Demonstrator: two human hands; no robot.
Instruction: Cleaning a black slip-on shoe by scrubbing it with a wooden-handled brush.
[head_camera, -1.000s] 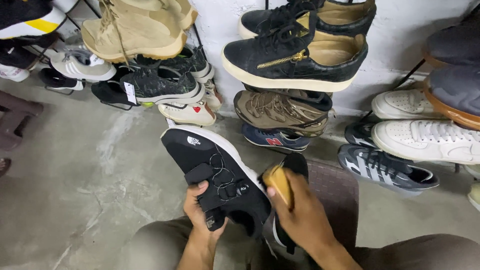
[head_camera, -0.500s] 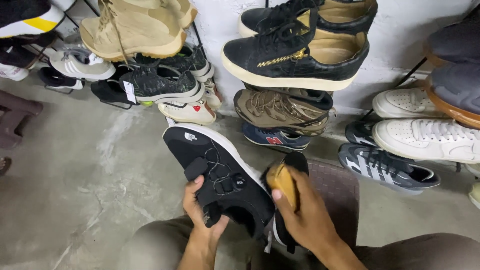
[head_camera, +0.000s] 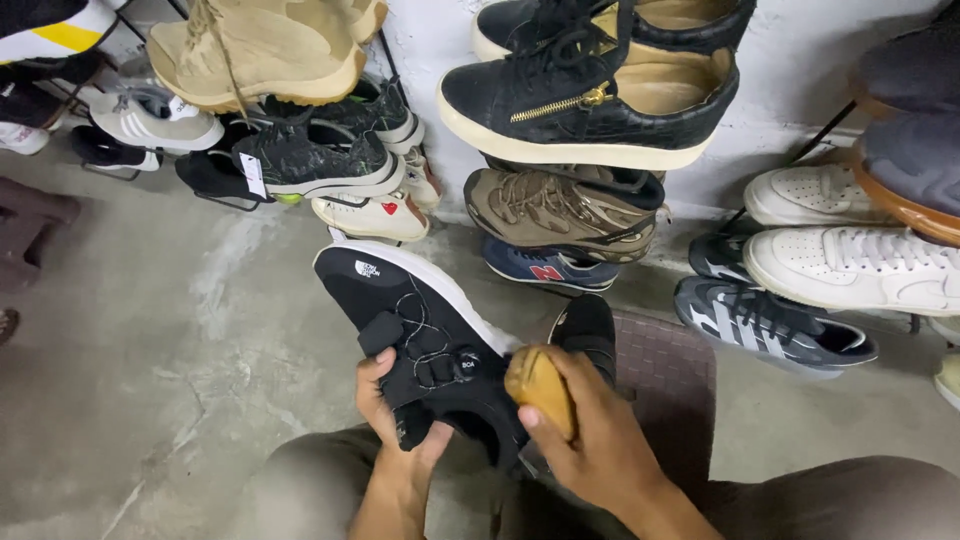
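I am gripping the black shoe in my left hand, toe pointing away, while my right hand is pinching a wooden brush just beside its collar.

Bare forearms, no sleeves showing; olive-brown trousers cover both knees

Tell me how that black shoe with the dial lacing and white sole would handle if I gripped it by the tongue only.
The black shoe probably feels light: the left hand holds it up alone. Its knit-looking upper seems soft, so it would likely flex and droop toe-down. The thick white sole should stay fairly stiff. The right hand holds a wooden brush beside it.
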